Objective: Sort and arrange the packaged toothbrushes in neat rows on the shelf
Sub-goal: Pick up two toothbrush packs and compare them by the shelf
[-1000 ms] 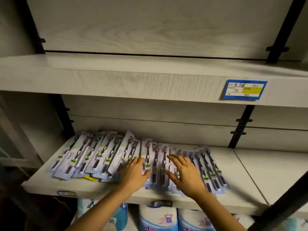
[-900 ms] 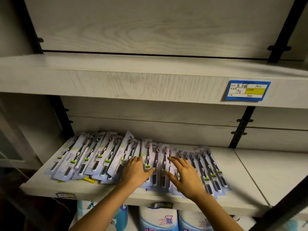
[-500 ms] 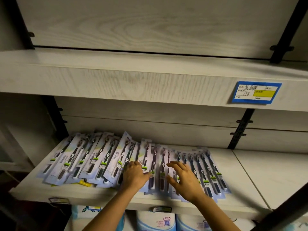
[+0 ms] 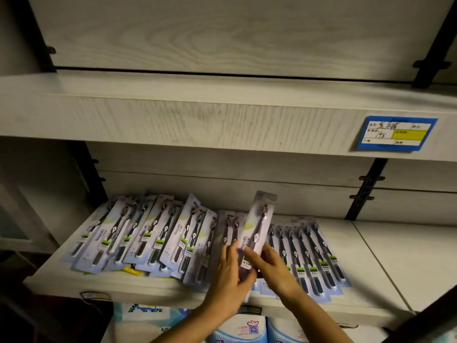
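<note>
Toothbrush packs in pale blister cards (image 4: 138,233) sprawl overlapping left of the left hand (image 4: 227,283), which clamps one raised pack (image 4: 258,226) by its lower end; the right hand (image 4: 277,271) lays straight fingers on it. Slipping, it could scatter the tidy row (image 4: 311,253) rightward on the pale wooden shelf (image 4: 366,268).

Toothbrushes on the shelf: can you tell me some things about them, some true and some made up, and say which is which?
1. The left hand grips one lifted pack, raised above the others. True.
2. The price label is red. False: it is blue with a yellow patch, stuck on the upper shelf's front edge.
3. The other toothbrush packs lie overlapping on the shelf. True.
4. The right hand is far from the lifted pack. False: its fingers touch the pack's lower part.
</note>
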A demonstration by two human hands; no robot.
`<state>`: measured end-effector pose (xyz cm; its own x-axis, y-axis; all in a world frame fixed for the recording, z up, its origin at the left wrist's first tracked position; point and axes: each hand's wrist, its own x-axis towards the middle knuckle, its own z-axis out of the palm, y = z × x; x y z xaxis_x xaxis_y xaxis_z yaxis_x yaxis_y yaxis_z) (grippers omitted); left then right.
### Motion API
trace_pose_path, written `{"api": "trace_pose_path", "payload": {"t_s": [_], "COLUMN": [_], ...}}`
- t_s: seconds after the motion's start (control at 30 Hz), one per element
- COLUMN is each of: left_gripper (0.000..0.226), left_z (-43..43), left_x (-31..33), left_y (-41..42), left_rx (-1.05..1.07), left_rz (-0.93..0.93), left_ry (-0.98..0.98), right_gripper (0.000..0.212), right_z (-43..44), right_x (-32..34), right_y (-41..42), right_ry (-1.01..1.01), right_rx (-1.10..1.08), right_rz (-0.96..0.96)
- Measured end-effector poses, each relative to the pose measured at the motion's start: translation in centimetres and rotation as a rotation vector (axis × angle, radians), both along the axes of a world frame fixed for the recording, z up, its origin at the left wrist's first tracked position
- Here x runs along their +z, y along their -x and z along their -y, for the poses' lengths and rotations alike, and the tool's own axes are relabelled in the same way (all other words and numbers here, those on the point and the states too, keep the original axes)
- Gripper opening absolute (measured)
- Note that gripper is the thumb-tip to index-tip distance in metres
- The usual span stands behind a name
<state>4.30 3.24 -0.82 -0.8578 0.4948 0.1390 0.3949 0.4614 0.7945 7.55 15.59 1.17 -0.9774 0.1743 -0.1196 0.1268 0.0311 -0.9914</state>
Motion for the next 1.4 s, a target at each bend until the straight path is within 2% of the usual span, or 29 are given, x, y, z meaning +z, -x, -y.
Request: {"api": "trace_pose_path", "payload": {"t_s": [0.07,0.13,0.2,0.27,0.37,0.47,0.67,0.77,0.93,1.1,1.17,1.23,1.33,1.4], "left_gripper": [0.067,0.059,0.039,0.03,0.037,0.039,0.054,0.056,0.044,0.025,0.026,0.041,0.057,0.058], "left_z": [0.2,0.6,1.0,1.0,0.2,-0.4,-1.0,-0.8,-0.5,0.5,0.7,0.8,0.7,0.6], "left_x": [0.0,-0.2,-0.8,-1.4,-2.3,-2.8,-3.1,-3.6,-4.0,-2.9,-2.6,-2.5,-2.0,-1.3], "left_y": [-1.0,-0.7,1.1,3.7,6.7,7.7,8.7,8.7,7.9,6.9,6.3,5.7,4.8,4.1], "left_rx": [-0.044,-0.047,0.04,0.173,0.231,0.224,0.216,0.205,0.243,0.282,0.246,0.237,0.201,0.163], "left_rz": [0.072,0.05,0.017,-0.058,-0.1,-0.125,-0.179,-0.203,-0.326,-0.296,-0.192,0.014,0.316,0.435], "left_ry": [-0.036,0.022,0.102,0.277,0.558,0.738,0.887,0.892,0.73,0.226,-0.013,-0.234,-0.434,-0.515], "right_gripper": [0.024,0.021,0.019,0.021,0.023,0.026,0.031,0.033,0.032,0.036,0.034,0.03,0.022,0.022], "right_z": [-0.4,-0.9,-1.5,-2.0,-2.4,-2.5,-2.8,-3.0,-3.5,-3.8,-3.7,-3.6,-3.4,-3.3], "right_x": [-0.1,-0.4,-0.6,-0.7,-0.6,-0.5,-0.4,-0.6,-0.9,-1.1,-0.9,-0.8,-0.5,-0.4], "right_y": [-0.6,-1.1,-1.2,-1.2,-1.0,-0.6,-0.2,-0.2,-0.1,0.2,0.3,0.2,-0.3,-0.8], "right_ry": [0.004,0.014,0.015,-0.008,-0.029,-0.041,-0.068,-0.081,-0.059,-0.037,-0.012,-0.012,-0.036,-0.034], "right_rx": [0.014,0.038,0.048,0.061,0.065,0.069,0.054,0.046,0.037,0.009,-0.001,-0.008,-0.01,-0.013], "right_rz": [0.028,0.06,0.083,0.099,0.106,0.114,0.111,0.109,0.114,0.095,0.089,0.087,0.065,0.036]}}
